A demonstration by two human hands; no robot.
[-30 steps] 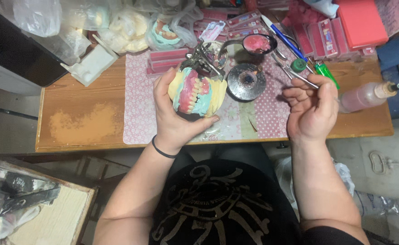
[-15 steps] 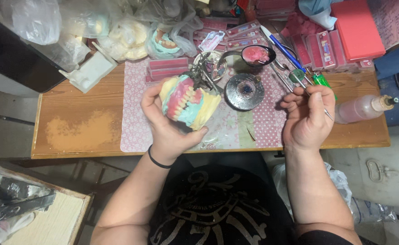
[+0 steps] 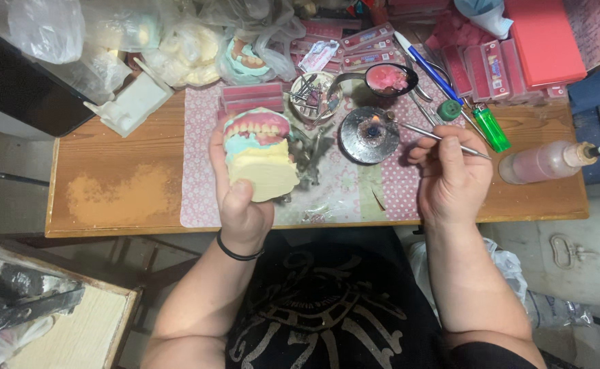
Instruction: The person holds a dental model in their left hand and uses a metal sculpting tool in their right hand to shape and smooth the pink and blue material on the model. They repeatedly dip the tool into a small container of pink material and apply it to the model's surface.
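At the near edge of the wooden table [image 3: 108,198], the left hand [image 3: 242,198] is wrapped firmly around a dental cast [image 3: 260,156], a pale yellow plaster model with pink wax gums and a row of teeth, held up just above the patterned mat [image 3: 395,184]. The right hand [image 3: 453,174] is pinched closed on a thin metal wax instrument [image 3: 443,138], whose tip reaches to the small round burner [image 3: 370,134], where a faint flame seems to show. To do this well, the tip probably wants only brief heating, and the cast should be kept steady with the teeth turned toward the tool, so that softened wax lands where it is meant to. Counting outward: one cast in hand, one instrument in hand, one burner, one dish of small metal tools [image 3: 315,96], one ladle with pink wax [image 3: 385,78], one green lighter [image 3: 491,128], one blue pen [image 3: 428,68], one squeeze bottle of pinkish liquid [image 3: 549,162] and one white plaster block [image 3: 132,104]. Farther back lie several pink wax sheets and tooth cards, too overlapped to count, and clear bags [image 3: 177,41] holding more casts.
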